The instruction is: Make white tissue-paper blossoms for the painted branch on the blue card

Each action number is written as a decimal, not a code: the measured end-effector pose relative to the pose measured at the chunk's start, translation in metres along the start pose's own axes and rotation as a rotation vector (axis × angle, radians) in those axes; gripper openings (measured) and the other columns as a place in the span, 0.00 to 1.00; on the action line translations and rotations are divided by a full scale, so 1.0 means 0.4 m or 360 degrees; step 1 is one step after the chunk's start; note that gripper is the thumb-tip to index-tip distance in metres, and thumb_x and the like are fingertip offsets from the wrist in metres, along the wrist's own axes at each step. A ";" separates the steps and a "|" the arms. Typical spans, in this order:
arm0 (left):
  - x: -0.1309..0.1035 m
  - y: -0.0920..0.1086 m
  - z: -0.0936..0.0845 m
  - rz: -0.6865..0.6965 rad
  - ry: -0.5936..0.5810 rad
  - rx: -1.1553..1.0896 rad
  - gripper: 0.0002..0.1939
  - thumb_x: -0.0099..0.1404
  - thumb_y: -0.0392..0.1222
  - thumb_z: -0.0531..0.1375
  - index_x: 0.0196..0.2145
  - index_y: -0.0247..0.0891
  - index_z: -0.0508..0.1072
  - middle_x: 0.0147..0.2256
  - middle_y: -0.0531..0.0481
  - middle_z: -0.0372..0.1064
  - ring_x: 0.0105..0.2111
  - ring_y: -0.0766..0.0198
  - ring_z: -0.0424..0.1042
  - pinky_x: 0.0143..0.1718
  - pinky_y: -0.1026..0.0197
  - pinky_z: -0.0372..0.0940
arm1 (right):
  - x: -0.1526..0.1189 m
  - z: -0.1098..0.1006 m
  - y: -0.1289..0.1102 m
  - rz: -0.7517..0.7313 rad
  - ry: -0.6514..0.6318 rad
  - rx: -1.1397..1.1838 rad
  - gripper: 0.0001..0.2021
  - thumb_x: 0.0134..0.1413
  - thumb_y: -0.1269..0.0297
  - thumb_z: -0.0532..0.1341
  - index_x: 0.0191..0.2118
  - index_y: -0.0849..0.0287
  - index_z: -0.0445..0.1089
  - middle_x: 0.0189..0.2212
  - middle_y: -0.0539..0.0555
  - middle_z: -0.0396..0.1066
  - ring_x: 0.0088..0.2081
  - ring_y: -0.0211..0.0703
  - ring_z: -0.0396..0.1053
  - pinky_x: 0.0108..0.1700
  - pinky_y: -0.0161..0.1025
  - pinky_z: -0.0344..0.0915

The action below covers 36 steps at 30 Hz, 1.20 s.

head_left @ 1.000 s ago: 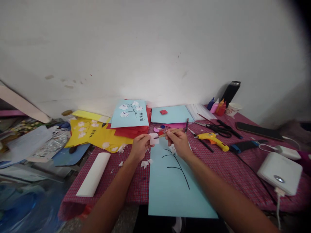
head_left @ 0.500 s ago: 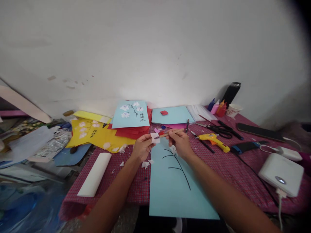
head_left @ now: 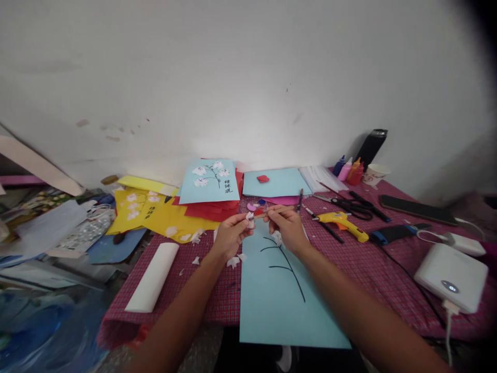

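Observation:
My left hand (head_left: 230, 236) pinches a small crumpled piece of white paper (head_left: 250, 221) between thumb and fingers. A thin wooden stick (head_left: 261, 215) is held in my right hand (head_left: 288, 227), its far end at the white paper. Below both hands lies a light blue sheet (head_left: 267, 311) with a drawn black branch (head_left: 292, 274). A white paper blossom (head_left: 277, 238) sits at the branch's top, partly hidden by my right hand. White paper scraps (head_left: 233, 262) lie left of the sheet.
A finished flower picture (head_left: 188, 189) rests on red paper at the back. To the right are a yellow glue gun (head_left: 344, 226), scissors (head_left: 355, 208), paint bottles (head_left: 354, 173), a paper cup (head_left: 375, 174) and a white power bank (head_left: 452, 280). A white paper roll (head_left: 152, 280) lies left.
The white paper in my left hand was spread flatter and is now gathered and folded around the stick's end. My hands stay in nearly the same place.

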<state>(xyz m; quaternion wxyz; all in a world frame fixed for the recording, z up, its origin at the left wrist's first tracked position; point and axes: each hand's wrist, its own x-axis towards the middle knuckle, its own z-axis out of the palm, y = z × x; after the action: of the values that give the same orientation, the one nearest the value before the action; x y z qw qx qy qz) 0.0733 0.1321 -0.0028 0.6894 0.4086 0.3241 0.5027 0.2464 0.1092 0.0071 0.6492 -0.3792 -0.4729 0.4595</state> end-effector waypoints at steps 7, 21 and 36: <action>-0.001 0.005 0.000 -0.0001 0.0046 -0.0072 0.17 0.52 0.35 0.66 0.41 0.32 0.75 0.34 0.43 0.76 0.33 0.60 0.76 0.36 0.59 0.70 | -0.001 0.004 -0.006 -0.0161 0.0001 -0.0224 0.10 0.54 0.58 0.61 0.34 0.60 0.71 0.26 0.51 0.72 0.17 0.32 0.62 0.18 0.33 0.56; -0.001 0.001 0.005 0.0006 0.0096 0.0041 0.14 0.52 0.34 0.67 0.39 0.31 0.76 0.34 0.43 0.75 0.34 0.61 0.76 0.35 0.61 0.70 | 0.000 0.000 0.011 -0.0094 0.0034 -0.0160 0.09 0.55 0.59 0.61 0.37 0.60 0.69 0.26 0.50 0.71 0.17 0.32 0.61 0.18 0.32 0.56; -0.003 -0.014 -0.002 0.0081 -0.0020 0.0409 0.17 0.55 0.45 0.67 0.40 0.33 0.76 0.33 0.44 0.75 0.31 0.63 0.74 0.33 0.60 0.69 | 0.005 -0.007 0.022 0.0042 -0.0020 -0.0048 0.13 0.55 0.53 0.62 0.32 0.61 0.69 0.23 0.49 0.70 0.16 0.31 0.61 0.17 0.30 0.56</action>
<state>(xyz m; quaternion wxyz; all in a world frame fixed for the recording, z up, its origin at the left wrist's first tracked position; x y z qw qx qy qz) 0.0746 0.1302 -0.0082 0.6205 0.5048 0.3711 0.4717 0.2471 0.1134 -0.0014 0.6343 -0.3922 -0.4789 0.4631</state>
